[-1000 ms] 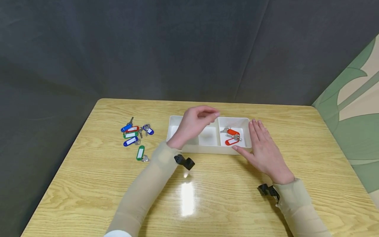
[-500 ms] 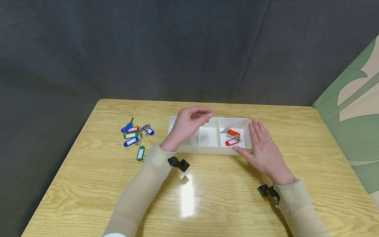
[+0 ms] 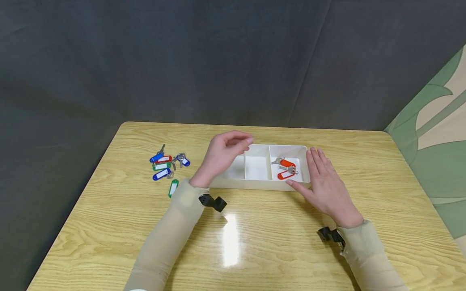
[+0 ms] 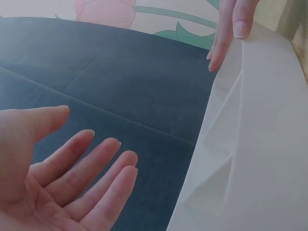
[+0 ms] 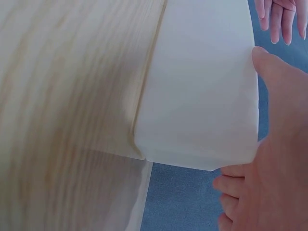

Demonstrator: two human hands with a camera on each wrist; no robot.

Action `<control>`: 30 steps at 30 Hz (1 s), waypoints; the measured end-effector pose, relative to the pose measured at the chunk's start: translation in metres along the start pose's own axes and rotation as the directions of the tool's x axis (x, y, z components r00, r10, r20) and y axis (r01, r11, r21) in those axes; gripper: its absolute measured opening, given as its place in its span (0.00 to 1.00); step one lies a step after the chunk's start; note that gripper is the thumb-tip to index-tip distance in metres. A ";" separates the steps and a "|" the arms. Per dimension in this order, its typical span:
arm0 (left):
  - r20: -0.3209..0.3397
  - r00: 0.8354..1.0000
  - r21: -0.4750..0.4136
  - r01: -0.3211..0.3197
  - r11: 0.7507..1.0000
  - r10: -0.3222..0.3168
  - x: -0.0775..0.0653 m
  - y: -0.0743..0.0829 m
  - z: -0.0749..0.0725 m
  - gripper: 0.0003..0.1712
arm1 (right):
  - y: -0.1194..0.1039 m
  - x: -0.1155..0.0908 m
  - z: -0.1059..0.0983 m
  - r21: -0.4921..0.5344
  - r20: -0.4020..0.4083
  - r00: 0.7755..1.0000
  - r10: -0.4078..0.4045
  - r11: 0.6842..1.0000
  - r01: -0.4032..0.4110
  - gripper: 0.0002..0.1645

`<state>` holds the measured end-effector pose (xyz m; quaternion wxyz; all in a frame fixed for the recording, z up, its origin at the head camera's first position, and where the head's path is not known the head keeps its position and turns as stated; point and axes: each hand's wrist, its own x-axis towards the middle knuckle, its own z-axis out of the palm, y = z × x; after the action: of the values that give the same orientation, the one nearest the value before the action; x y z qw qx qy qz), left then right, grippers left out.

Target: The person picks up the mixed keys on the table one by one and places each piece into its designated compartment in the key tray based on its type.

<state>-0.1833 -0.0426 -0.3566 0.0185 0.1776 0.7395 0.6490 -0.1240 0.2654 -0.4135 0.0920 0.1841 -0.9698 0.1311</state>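
A white divided tray point(image 3: 255, 185) lies on the table. Over its left compartment hovers my left hand point(image 3: 223, 153), fingers loosely bent and holding nothing; the left wrist view shows its palm point(image 4: 62, 192) bare. My right hand point(image 3: 327, 188) rests against the tray's right end, fingers straight along the side and thumb point(image 5: 267, 62) touching the front rim. In the right compartment lie keys with red tags point(image 3: 286, 175). The middle compartment holds nothing. My left hand and forearm hide part of the left compartment.
Left of the tray lie several keys with blue tags point(image 3: 161, 174), green tags point(image 3: 161, 166) and a red tag point(image 3: 164, 159). A green tag point(image 3: 173, 188) lies nearer, its key hidden by the left sleeve point(image 3: 171, 226). A dark curtain point(image 3: 218, 64) hangs behind the wooden table point(image 3: 273, 234).
My left hand has moved left, from over the middle of the tray to over its left compartment, uncovering the middle compartment. The right hand and the tray have stayed in place.
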 end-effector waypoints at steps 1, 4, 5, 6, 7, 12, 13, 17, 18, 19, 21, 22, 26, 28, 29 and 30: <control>-0.001 1.000 0.000 0.004 1.000 -0.004 0.000 0.000 -0.001 0.14 | 0.000 0.000 0.000 -0.003 -0.001 1.000 -0.002 1.000 0.002 0.61; -0.003 1.000 -0.009 0.010 1.000 -0.010 -0.001 -0.001 -0.003 0.14 | 0.001 0.000 0.001 -0.007 -0.004 1.000 -0.006 1.000 0.006 0.61; -0.006 1.000 -0.011 0.012 1.000 -0.012 -0.001 -0.001 -0.004 0.14 | 0.001 0.000 0.001 -0.007 -0.005 1.000 -0.006 1.000 0.006 0.61; -0.009 1.000 -0.013 0.014 1.000 -0.014 -0.001 -0.001 -0.005 0.14 | 0.001 0.000 0.001 -0.006 -0.003 1.000 -0.006 1.000 0.006 0.61; -0.012 1.000 -0.012 0.015 1.000 -0.015 -0.002 -0.001 -0.006 0.14 | 0.001 0.000 0.000 -0.007 -0.002 1.000 -0.006 1.000 0.006 0.61; -0.030 0.999 -0.003 0.016 1.000 -0.016 -0.004 0.002 -0.013 0.15 | 0.000 0.000 0.000 -0.007 -0.003 1.000 -0.007 1.000 0.007 0.61; -0.035 0.999 0.001 0.017 1.000 -0.017 -0.005 0.002 -0.015 0.15 | 0.000 0.000 0.000 -0.006 -0.004 1.000 -0.008 1.000 0.008 0.61; -0.063 0.998 0.027 0.019 0.999 -0.017 -0.006 0.003 -0.022 0.15 | 0.000 0.000 0.000 -0.002 -0.005 1.000 -0.007 1.000 0.007 0.61; -0.070 0.997 0.032 0.022 0.999 -0.019 -0.007 0.003 -0.024 0.15 | 0.000 0.000 0.000 -0.001 -0.004 1.000 -0.006 1.000 0.006 0.61; -0.076 0.997 0.036 0.025 0.999 -0.022 -0.007 0.004 -0.025 0.16 | 0.000 0.000 0.000 -0.001 -0.002 1.000 -0.003 1.000 0.003 0.61; -0.090 0.996 0.042 0.030 0.999 -0.026 -0.009 0.005 -0.028 0.16 | 0.000 0.000 0.000 0.000 0.004 1.000 0.001 1.000 -0.001 0.61; -0.095 0.995 0.041 0.030 0.999 -0.026 -0.009 0.005 -0.030 0.16 | 0.000 -0.001 -0.001 0.000 0.009 1.000 0.003 1.000 -0.003 0.61; -0.115 0.993 0.039 0.037 0.999 -0.032 -0.012 0.008 -0.035 0.16 | 0.000 -0.001 -0.001 0.003 0.017 1.000 0.008 1.000 -0.008 0.61; -0.123 0.992 0.043 0.038 0.998 -0.033 -0.013 0.008 -0.038 0.17 | -0.001 -0.001 -0.001 0.008 0.016 1.000 0.007 1.000 -0.007 0.61; -0.128 0.991 0.046 0.040 0.998 -0.033 -0.014 0.009 -0.040 0.17 | 0.000 -0.001 -0.001 0.011 0.015 1.000 0.007 1.000 -0.007 0.61; -0.132 0.991 0.049 0.039 0.998 -0.032 -0.015 0.009 -0.041 0.17 | 0.000 -0.001 -0.001 0.015 0.013 1.000 0.004 1.000 -0.004 0.61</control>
<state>-0.1778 -0.0852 -0.3445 -0.0230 0.1217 0.7586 0.6397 -0.1231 0.2660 -0.4131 0.0838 0.1836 -0.9697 0.1375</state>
